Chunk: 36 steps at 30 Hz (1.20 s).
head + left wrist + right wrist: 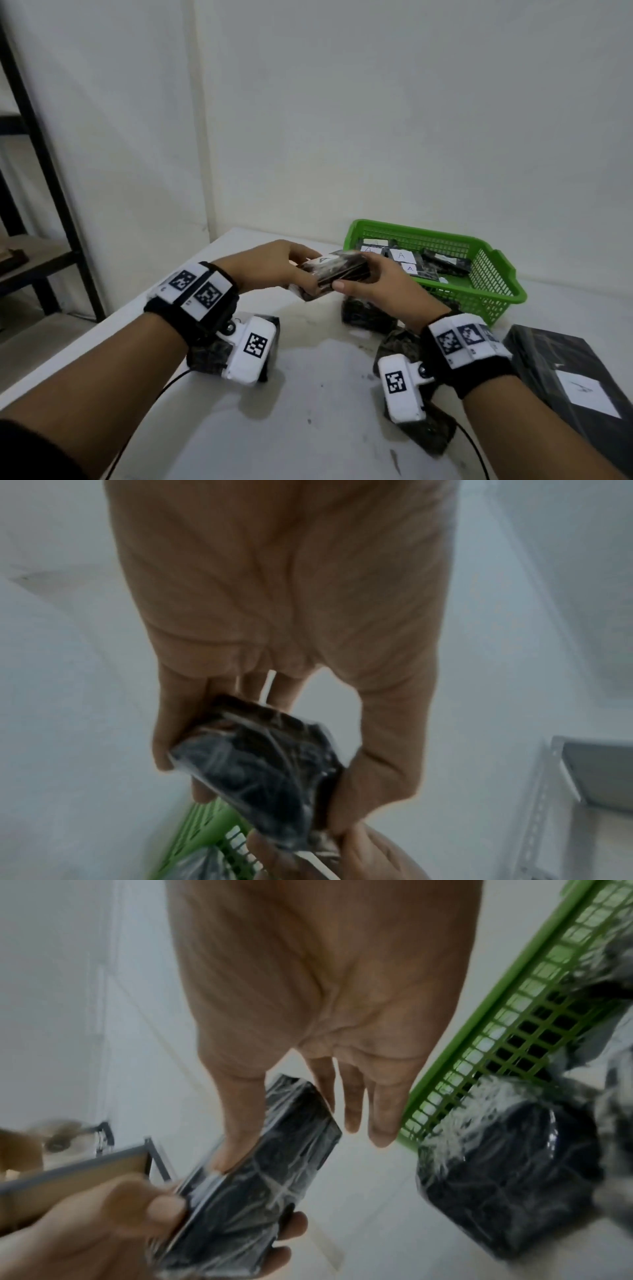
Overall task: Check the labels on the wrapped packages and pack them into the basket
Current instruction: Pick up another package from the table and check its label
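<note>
Both hands hold one dark, plastic-wrapped package above the white table, just left of the green basket. Its white label marked "A" faces up. My left hand grips the package's left end with thumb and fingers. My right hand pinches the right end, thumb on the near side. In the right wrist view the package sits between the thumb and the fingers. The basket holds several wrapped packages with "A" labels.
More wrapped packages lie on the table: one beside the basket's front, others under my wrists. A large black box with a white label sits at the right. A dark shelf frame stands at the left.
</note>
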Available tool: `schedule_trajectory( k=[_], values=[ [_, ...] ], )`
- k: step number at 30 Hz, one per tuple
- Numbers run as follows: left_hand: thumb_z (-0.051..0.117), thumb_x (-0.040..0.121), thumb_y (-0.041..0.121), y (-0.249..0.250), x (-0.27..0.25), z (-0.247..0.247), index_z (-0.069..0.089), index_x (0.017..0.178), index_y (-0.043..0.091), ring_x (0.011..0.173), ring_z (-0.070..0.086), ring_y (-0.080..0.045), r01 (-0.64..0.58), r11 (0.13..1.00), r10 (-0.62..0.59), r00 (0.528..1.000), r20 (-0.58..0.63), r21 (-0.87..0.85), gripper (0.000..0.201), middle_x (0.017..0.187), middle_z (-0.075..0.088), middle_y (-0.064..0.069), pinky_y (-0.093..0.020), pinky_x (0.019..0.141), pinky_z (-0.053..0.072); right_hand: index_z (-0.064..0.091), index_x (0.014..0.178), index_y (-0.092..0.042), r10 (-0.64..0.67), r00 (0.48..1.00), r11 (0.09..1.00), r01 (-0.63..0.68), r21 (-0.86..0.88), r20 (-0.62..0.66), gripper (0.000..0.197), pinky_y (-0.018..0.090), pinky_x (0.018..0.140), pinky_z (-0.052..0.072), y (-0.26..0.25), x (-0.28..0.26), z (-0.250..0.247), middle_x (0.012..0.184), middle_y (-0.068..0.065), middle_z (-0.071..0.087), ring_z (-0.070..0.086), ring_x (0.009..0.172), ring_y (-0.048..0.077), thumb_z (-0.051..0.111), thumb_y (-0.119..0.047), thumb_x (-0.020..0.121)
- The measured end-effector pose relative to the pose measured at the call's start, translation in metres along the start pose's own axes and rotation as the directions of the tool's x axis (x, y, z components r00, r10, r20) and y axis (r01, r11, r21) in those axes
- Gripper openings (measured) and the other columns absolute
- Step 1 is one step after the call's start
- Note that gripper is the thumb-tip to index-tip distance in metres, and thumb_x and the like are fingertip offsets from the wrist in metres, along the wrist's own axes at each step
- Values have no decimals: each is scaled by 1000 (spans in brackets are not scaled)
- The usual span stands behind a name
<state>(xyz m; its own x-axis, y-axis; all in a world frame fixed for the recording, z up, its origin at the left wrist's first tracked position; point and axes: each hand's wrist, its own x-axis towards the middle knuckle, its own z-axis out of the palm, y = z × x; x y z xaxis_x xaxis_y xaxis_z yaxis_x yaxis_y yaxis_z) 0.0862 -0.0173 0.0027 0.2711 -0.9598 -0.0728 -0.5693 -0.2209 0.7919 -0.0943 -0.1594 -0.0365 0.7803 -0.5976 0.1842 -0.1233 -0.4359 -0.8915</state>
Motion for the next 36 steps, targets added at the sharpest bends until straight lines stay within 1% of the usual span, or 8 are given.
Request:
schedule_trajectory(
  k=[5, 9, 13, 16, 20, 23, 32, 36],
  values=[
    [85, 73, 17, 7, 7, 32, 61, 131, 14, 89, 71, -10, -172, 931, 163, 985, -56, -321, 63, 112, 75, -4, -23, 87, 54, 72, 122, -14, -38, 996, 977, 54, 204, -84, 48, 36, 98, 57, 4, -29, -30, 115, 3, 80, 76, 109, 21, 89, -23, 78],
    [87, 58, 35, 2, 24, 76, 63, 125, 14, 101, 72, -15, -252, 800, 164, 965, -205, -545, 74, 116, 75, -7, -33, 94, 54, 66, 130, -12, 28, 978, 955, 35, 296, -205, 73, 39, 101, 56, 22, -42, -44, 118, 1, 79, 76, 108, 17, 93, -35, 66],
    [89, 59, 37, 4, 32, 102, 69, 121, 17, 110, 71, -19, -292, 800, 176, 950, -259, -524, 68, 116, 75, -3, -30, 95, 55, 62, 134, -12, 79, 974, 949, -9, 314, -212, 87, 39, 103, 56, 42, -49, -56, 122, 1, 77, 75, 111, 17, 99, -39, 60],
    [87, 67, 26, 7, 39, 105, 68, 123, 14, 110, 71, -22, -297, 803, 222, 954, -204, -516, 60, 116, 75, -3, -27, 92, 55, 66, 130, -15, 81, 979, 930, -7, 368, -187, 75, 36, 98, 59, 47, -55, -68, 122, 6, 77, 75, 110, 20, 97, -36, 64],
    [85, 72, 31, 6, 47, 118, 59, 135, 15, 121, 65, -24, -279, 744, 234, 960, -155, -607, 71, 127, 70, -6, -43, 108, 47, 71, 125, -15, 38, 964, 933, 60, 355, -263, 63, 35, 96, 60, 53, -59, -75, 119, 3, 78, 75, 109, 19, 88, -32, 66],
    [80, 81, 28, 3, 50, 128, 63, 131, 9, 124, 63, -28, -300, 739, 258, 953, -158, -603, 56, 129, 69, -10, -53, 111, 43, 69, 128, -18, 55, 961, 927, 52, 372, -272, 70, 42, 103, 57, 60, -59, -75, 121, 1, 78, 75, 112, 18, 94, -34, 65],
    [75, 84, 23, -1, 57, 133, 62, 131, 3, 126, 61, -35, -279, 673, 267, 955, -127, -685, 54, 132, 65, -17, -58, 113, 39, 70, 130, -19, 62, 974, 906, 37, 422, -219, 75, 48, 113, 50, 71, -63, -84, 127, 3, 75, 70, 121, 21, 97, -34, 62],
    [76, 84, 25, -1, 55, 133, 63, 131, 5, 125, 62, -32, -312, 704, 304, 944, -126, -638, 53, 131, 67, -14, -56, 112, 41, 70, 129, -23, 80, 971, 913, 21, 408, -227, 91, 47, 113, 49, 72, -63, -80, 128, 1, 75, 69, 123, 20, 100, -55, 49]
  ],
)
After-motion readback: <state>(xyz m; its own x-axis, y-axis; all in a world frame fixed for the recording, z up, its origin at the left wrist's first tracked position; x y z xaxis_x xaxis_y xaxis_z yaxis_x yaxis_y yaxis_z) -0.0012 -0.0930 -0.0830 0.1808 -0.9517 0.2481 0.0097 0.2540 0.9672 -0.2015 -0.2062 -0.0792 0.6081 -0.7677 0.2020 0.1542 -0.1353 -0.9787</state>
